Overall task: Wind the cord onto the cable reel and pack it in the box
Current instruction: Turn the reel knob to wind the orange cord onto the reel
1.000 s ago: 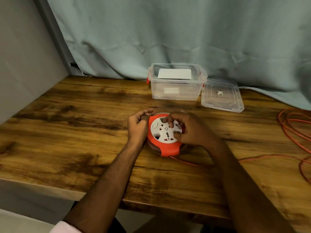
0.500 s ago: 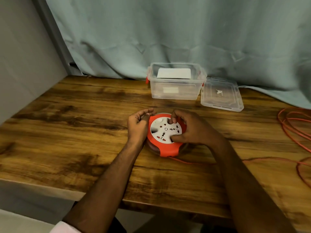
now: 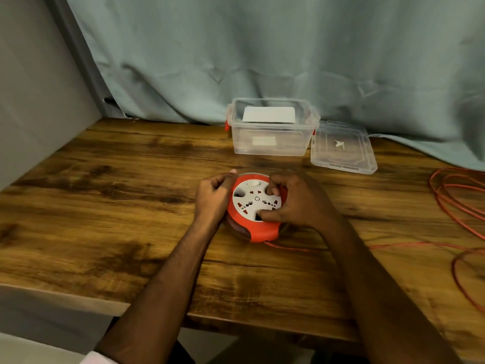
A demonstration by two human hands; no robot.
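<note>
Steadying reel (image 3: 256,206), left hand (image 3: 213,199) gripped rim; right hand (image 3: 296,200) fingers curled into white dial for winding; cord (image 3: 393,245) trailed right of grip.

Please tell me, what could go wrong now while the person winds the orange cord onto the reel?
1. Much orange cord lies in loose overlapping loops at the table's right; pulled in, they may tangle or snag.
2. The left hand only steadies the reel by its rim while the right hand turns the white face, so it may slide.
</note>
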